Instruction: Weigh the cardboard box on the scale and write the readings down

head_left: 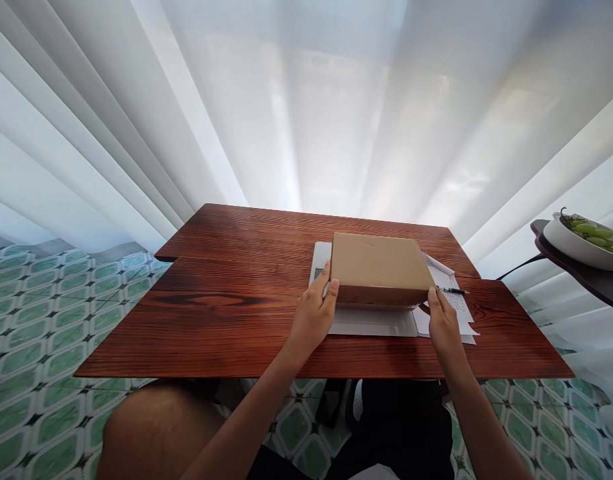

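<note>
A brown cardboard box (376,263) is held between my two hands over the right half of the wooden table. My left hand (313,307) is closed on its left side, thumb on the near left corner. Gripping the near right corner is my right hand (442,321), with its fingers partly hidden under the box. Below the box shows a flat silver-grey thing (371,323), mostly covered; it looks like a laptop. Sheets of paper (459,308) with writing lie to the right of it, and a dark pen (452,290) rests on them.
The reddish-brown wooden table (226,300) spreads in front of my knees. At the far right, a white bowl of green grapes (576,243) stands on a dark stand (586,277). A white curtain (306,113) hangs behind the table, and green patterned tiles (31,333) cover the floor.
</note>
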A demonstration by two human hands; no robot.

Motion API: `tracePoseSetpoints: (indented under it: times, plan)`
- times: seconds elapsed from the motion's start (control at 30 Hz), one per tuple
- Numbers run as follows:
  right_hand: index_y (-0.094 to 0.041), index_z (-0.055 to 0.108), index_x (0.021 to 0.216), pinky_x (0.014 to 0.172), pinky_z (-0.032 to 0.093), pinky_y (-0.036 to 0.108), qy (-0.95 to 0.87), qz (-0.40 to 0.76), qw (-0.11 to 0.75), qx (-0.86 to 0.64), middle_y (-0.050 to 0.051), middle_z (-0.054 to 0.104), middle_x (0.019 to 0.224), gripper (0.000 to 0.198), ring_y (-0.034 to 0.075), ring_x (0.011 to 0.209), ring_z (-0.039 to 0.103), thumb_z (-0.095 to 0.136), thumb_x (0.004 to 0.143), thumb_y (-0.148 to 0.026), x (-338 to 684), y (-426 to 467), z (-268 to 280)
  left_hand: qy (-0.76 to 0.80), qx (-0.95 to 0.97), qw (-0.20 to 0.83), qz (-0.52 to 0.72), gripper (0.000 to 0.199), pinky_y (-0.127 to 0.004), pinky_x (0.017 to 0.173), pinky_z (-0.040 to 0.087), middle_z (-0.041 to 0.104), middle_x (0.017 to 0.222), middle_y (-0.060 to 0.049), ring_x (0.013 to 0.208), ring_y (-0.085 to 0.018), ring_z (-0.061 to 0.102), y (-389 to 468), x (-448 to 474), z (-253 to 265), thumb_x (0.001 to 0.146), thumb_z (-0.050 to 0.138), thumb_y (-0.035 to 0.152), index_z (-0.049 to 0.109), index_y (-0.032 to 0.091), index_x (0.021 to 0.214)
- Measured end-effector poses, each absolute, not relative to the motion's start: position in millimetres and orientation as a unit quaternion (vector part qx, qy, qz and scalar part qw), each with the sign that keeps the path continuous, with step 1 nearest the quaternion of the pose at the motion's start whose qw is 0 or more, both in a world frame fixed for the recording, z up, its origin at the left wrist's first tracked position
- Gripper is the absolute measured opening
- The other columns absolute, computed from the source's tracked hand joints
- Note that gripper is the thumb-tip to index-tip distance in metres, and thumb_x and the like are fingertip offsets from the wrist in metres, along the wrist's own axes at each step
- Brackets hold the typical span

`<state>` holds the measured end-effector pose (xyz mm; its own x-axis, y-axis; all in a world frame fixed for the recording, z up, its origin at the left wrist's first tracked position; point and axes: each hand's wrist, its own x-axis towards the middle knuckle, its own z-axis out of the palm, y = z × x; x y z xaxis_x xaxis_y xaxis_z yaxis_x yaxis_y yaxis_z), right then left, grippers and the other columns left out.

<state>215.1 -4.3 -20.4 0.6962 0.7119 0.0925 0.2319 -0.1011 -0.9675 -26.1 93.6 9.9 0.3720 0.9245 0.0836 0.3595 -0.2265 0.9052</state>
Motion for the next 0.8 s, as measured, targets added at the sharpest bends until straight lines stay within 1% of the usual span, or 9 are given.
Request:
tracePoseSetpoints:
  times: [0.1, 0.2, 0.37, 0.53, 0.67, 0.8]
  plan:
    - [-0.025, 0.064, 0.134, 0.113, 0.047, 0.05, -0.321, 0.208, 0.595, -0.707, 0.007, 0.065, 0.135, 0.064, 0.03, 0.128, 0.058, 0.051, 0.09, -0.07, 213.9, -3.8, -19.1, 0.456, 0.706, 0.434, 0.324, 0.066, -0.042, 0.112, 0.038, 0.036, 0.158, -0.008, 0.144, -0.025, 0.039, 91.9, -26.8, 12.0, 0.102, 0.03, 0.057, 0.034, 0.019, 0.156]
    - [-0.024, 0.065, 0.132, 0.108, 0.053, 0.047, -0.318, 0.206, 0.606, -0.7, 0.007, 0.067, 0.132, 0.062, 0.03, 0.126, 0.061, 0.053, 0.089, -0.068, 212.4, -2.9, -16.7, 0.458, 0.707, 0.43, 0.325, 0.065, -0.043, 0.108, 0.041, 0.039, 0.156, -0.008, 0.14, -0.027, 0.043, 90.9, -27.4, 13.7, 0.102, 0.029, 0.055, 0.034, 0.02, 0.156]
    - [-0.024, 0.067, 0.129, 0.103, 0.057, 0.045, -0.319, 0.201, 0.608, -0.698, 0.007, 0.068, 0.13, 0.06, 0.03, 0.127, 0.059, 0.054, 0.089, -0.066, 209.4, -0.1, -9.9, 0.457, 0.708, 0.415, 0.343, 0.064, -0.043, 0.108, 0.041, 0.043, 0.154, -0.007, 0.139, -0.027, 0.045, 91.0, -29.8, 17.0, 0.102, 0.031, 0.054, 0.036, 0.02, 0.156]
    - [-0.024, 0.067, 0.129, 0.101, 0.058, 0.044, -0.323, 0.204, 0.612, -0.693, 0.006, 0.064, 0.137, 0.059, 0.03, 0.13, 0.057, 0.055, 0.088, -0.066, 201.6, 6.0, 0.4, 0.467, 0.709, 0.389, 0.358, 0.063, -0.042, 0.1, 0.045, 0.048, 0.15, -0.007, 0.129, -0.028, 0.054, 93.1, -38.4, 25.7, 0.102, 0.03, 0.053, 0.036, 0.021, 0.156]
    - [-0.025, 0.066, 0.131, 0.102, 0.058, 0.046, -0.339, 0.212, 0.614, -0.681, 0.007, 0.063, 0.138, 0.059, 0.03, 0.131, 0.056, 0.054, 0.09, -0.065, 190.9, 14.4, 8.0, 0.476, 0.71, 0.354, 0.379, 0.061, -0.042, 0.103, 0.043, 0.051, 0.147, -0.009, 0.129, -0.028, 0.054, 95.7, -50.2, 36.5, 0.102, 0.031, 0.049, 0.039, 0.018, 0.154]
    - [-0.025, 0.066, 0.131, 0.102, 0.057, 0.046, -0.368, 0.217, 0.615, -0.663, 0.006, 0.063, 0.138, 0.055, 0.029, 0.13, 0.057, 0.051, 0.092, -0.062, 176.5, 25.1, 14.5, 0.495, 0.707, 0.317, 0.394, 0.06, -0.041, 0.1, 0.045, 0.056, 0.142, -0.011, 0.123, -0.029, 0.058, 97.6, -64.2, 47.5, 0.102, 0.032, 0.047, 0.041, 0.017, 0.153]
